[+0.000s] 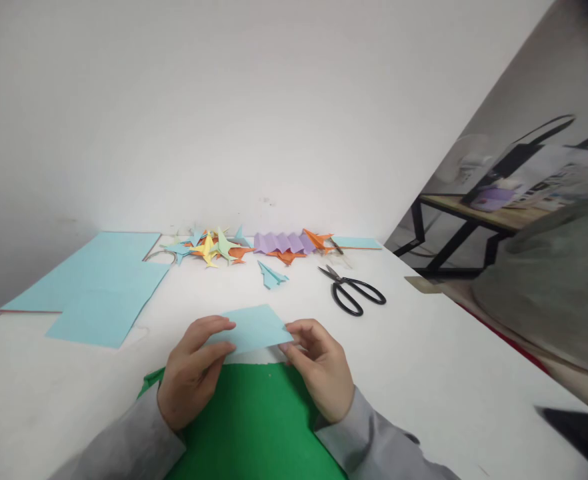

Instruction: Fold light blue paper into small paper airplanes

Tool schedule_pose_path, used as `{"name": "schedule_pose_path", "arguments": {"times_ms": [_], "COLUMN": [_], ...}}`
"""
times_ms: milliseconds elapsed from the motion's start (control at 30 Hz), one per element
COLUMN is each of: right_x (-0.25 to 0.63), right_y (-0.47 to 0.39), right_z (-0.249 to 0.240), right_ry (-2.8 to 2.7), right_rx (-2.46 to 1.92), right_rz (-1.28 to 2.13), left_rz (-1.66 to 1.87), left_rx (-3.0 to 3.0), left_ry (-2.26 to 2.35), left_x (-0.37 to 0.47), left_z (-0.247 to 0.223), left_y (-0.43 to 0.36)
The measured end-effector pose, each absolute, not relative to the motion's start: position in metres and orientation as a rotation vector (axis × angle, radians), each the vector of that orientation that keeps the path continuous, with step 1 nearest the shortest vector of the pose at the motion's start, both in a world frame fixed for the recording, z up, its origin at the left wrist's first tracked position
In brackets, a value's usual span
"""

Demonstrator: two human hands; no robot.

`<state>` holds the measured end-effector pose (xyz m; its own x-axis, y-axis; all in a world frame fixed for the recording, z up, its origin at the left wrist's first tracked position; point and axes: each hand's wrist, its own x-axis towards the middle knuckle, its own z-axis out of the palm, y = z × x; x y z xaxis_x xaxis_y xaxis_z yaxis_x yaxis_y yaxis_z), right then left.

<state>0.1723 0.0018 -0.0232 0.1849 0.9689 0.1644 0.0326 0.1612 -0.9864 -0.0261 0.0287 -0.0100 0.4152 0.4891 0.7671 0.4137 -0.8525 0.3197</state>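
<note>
A small light blue sheet of paper [257, 328] is held up over the near edge of the white table [414, 373], between my two hands. My left hand [194, 367] grips its left side between thumb and fingers. At the sheet's right corner, my right hand [321, 363] pinches the paper with thumb and forefinger. A folded blue paper plane [272, 275] lies just beyond the sheet. Black-handled scissors [351, 288] rest to its right with their blades slightly apart.
Large light blue sheets [89, 280] lie at the left. Along the wall sit several folded paper figures [219, 247], a pleated purple paper [279, 243] and a blue strip [359, 243]. Green cloth [259, 420] is below my hands. A bag [539, 173] stands on another table at right.
</note>
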Motion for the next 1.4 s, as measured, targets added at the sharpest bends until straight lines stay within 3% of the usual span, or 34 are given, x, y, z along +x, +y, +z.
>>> {"name": "schedule_pose_path", "arguments": {"times_ms": [300,433,567,767,1067,1400], "right_x": [0.173,0.176,0.179,0.178,0.173,0.177], "right_y": [0.002,0.004,0.006,0.005,0.001,0.003], "right_z": [-0.021,-0.022,-0.024,-0.023,-0.013,-0.018], "right_ry": [-1.146,-1.082,-1.044,-1.101,-1.391,-1.258], "right_rx": [-1.083,-1.109,-1.11,-1.068,-1.17,-1.105], "right_rz": [1.189,1.16,1.157,1.146,0.975,1.069], "left_rz": [1.368,1.419,1.217,1.027,1.066,1.108], "left_rx": [2.441,1.908,1.505,1.668,1.756,1.026], "left_ry": [0.857,1.059,0.969,0.99,0.958,0.818], "left_x": [-0.026,-0.026,-0.027,-0.028,-0.028,-0.021], "left_z": [-0.012,-0.014,-0.011,-0.008,-0.01,-0.006], "left_y": [0.026,0.031,0.036,0.037,0.036,0.033]}}
